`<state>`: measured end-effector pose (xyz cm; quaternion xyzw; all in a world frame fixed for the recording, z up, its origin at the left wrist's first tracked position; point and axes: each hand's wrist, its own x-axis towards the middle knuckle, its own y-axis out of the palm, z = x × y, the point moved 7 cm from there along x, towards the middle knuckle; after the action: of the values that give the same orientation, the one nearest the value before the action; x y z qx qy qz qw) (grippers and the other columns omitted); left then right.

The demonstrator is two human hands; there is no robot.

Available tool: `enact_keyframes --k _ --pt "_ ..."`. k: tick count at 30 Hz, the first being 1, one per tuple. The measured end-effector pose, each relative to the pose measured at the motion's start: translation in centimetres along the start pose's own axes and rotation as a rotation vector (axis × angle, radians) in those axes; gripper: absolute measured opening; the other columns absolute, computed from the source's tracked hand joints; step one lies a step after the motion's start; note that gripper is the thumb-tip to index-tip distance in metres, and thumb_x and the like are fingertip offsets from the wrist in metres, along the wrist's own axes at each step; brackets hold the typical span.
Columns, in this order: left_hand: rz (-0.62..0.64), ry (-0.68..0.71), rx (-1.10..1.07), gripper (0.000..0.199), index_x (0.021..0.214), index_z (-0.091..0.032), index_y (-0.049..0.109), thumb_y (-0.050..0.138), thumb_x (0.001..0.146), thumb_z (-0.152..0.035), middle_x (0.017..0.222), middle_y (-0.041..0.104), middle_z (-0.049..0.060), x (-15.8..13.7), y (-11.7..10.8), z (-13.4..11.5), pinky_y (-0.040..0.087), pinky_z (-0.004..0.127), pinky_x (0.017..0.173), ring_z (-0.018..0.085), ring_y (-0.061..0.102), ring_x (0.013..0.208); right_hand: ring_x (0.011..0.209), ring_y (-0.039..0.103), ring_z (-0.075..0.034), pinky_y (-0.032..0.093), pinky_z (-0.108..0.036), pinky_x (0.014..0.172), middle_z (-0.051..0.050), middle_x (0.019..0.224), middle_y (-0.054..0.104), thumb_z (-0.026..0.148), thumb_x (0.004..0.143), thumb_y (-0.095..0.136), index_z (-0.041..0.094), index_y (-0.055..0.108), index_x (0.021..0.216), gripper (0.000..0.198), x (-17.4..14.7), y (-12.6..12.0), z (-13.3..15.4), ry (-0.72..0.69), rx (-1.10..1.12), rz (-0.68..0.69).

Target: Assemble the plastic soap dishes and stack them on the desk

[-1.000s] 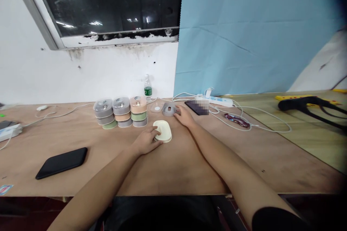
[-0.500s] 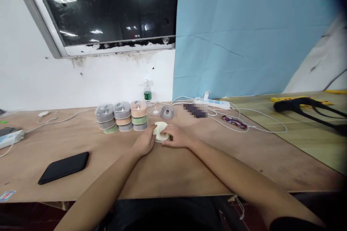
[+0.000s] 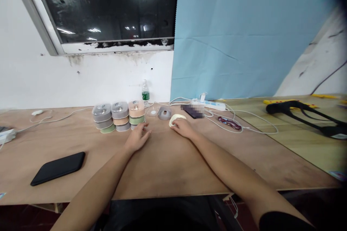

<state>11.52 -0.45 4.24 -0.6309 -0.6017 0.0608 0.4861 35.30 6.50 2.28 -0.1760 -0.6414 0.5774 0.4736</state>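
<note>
My right hand grips the near edge of a small cream-coloured dish, its fingers curled at the rim and covering part of it. To the left, my left hand is held with fingers apart and holds nothing. Just beyond that hand stand three stacks of rounded boxes: a left stack in grey and green, a middle stack in grey and peach, and a right stack with peach on top. Behind the hands lie a grey translucent cover with an oval hole and a clear round piece.
A water bottle stands by the wall. At the right are a power strip, a dark blurred-out object, a maroon patterned item and looping white cables. A black flat case lies front left; a black frame lies far right.
The cream dish has moved right and slightly away from me with my right hand. My left hand has let go of it and shifted left, fingers spread. The view has turned slightly right.
</note>
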Motion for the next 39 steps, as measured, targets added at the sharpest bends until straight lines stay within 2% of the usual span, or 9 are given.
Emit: enact_keyframes --k 4,10,14,18,23,28,31,34,39 --pt "0.080 0.004 -0.036 0.043 0.124 -0.017 0.049 0.049 0.089 -0.043 0.116 0.060 0.011 -0.1 1.0 -0.3 0.050 0.037 0.084 0.020 0.060 0.094 0.094 0.055 -0.020 0.037 -0.029 0.085 -0.009 0.094 0.065 0.030 0.085 0.057 0.017 0.070 0.093 0.020 1.5 0.9 -2.3 0.065 -0.033 -0.024" --pt "0.137 -0.017 -0.050 0.046 0.125 -0.018 0.050 0.048 0.088 -0.047 0.111 0.062 0.011 -0.4 1.4 -0.3 0.051 0.036 0.082 0.021 0.061 0.094 0.112 0.048 -0.025 0.035 -0.033 0.097 -0.011 0.124 0.055 0.016 0.080 0.057 0.020 0.065 0.114 0.035 3.1 1.5 -5.8 0.333 -0.095 -0.197" --pt "0.149 -0.012 -0.053 0.046 0.125 -0.017 0.050 0.047 0.089 -0.047 0.110 0.063 0.010 -0.4 1.4 -0.5 0.051 0.035 0.082 0.020 0.061 0.093 0.106 0.052 -0.024 0.039 -0.032 0.094 -0.012 0.117 0.056 0.014 0.078 0.055 0.018 0.066 0.110 0.033 3.2 1.9 -7.0 0.406 -0.093 -0.224" --pt "0.173 -0.009 -0.047 0.044 0.123 -0.017 0.051 0.048 0.089 -0.045 0.110 0.063 0.009 -0.5 1.5 -0.8 0.050 0.034 0.081 0.019 0.061 0.090 0.104 0.055 -0.020 0.040 -0.028 0.093 -0.010 0.114 0.059 0.008 0.080 0.048 0.018 0.064 0.112 0.037 3.4 2.1 -7.6 0.379 -0.016 -0.211" --pt "0.200 0.010 -0.036 0.041 0.121 -0.017 0.053 0.048 0.089 -0.042 0.109 0.064 0.009 -0.5 1.4 -1.3 0.049 0.033 0.079 0.019 0.061 0.088 0.111 0.051 -0.019 0.038 -0.028 0.098 -0.009 0.118 0.059 0.007 0.080 0.048 0.017 0.061 0.115 0.038 4.5 1.5 -6.2 0.271 0.012 -0.229" --pt "0.205 0.018 -0.034 0.040 0.120 -0.018 0.054 0.050 0.088 -0.041 0.107 0.064 0.008 -0.5 1.4 -1.5 0.049 0.032 0.077 0.019 0.062 0.086 0.106 0.053 -0.022 0.040 -0.032 0.094 -0.010 0.108 0.063 0.024 0.088 0.046 0.016 0.062 0.107 0.026 5.7 0.3 -1.4 0.169 0.106 -0.371" --pt "0.219 0.034 -0.030 0.040 0.120 -0.018 0.055 0.050 0.088 -0.042 0.105 0.065 0.008 -0.6 1.6 -1.6 0.049 0.032 0.077 0.019 0.062 0.086 0.091 0.059 -0.019 0.043 -0.029 0.085 -0.007 0.098 0.066 0.027 0.090 0.045 0.018 0.061 0.109 0.027 6.8 2.1 1.5 0.140 0.166 -0.207" --pt "0.226 0.042 -0.034 0.040 0.120 -0.019 0.054 0.049 0.088 -0.042 0.106 0.065 0.008 -0.6 1.6 -1.7 0.049 0.033 0.078 0.019 0.061 0.085 0.092 0.059 -0.020 0.043 -0.030 0.085 -0.009 0.099 0.067 0.029 0.086 0.052 0.016 0.059 0.113 0.030 7.4 4.0 2.9 0.136 0.127 -0.040" --pt "0.232 0.049 -0.027 0.040 0.119 -0.018 0.055 0.050 0.087 -0.041 0.104 0.065 0.009 -0.6 1.5 -1.9 0.049 0.032 0.075 0.018 0.061 0.082 0.101 0.057 -0.025 0.042 -0.033 0.088 -0.014 0.108 0.064 0.033 0.086 0.053 0.014 0.061 0.111 0.032 7.3 4.1 1.0 0.241 0.051 -0.036"
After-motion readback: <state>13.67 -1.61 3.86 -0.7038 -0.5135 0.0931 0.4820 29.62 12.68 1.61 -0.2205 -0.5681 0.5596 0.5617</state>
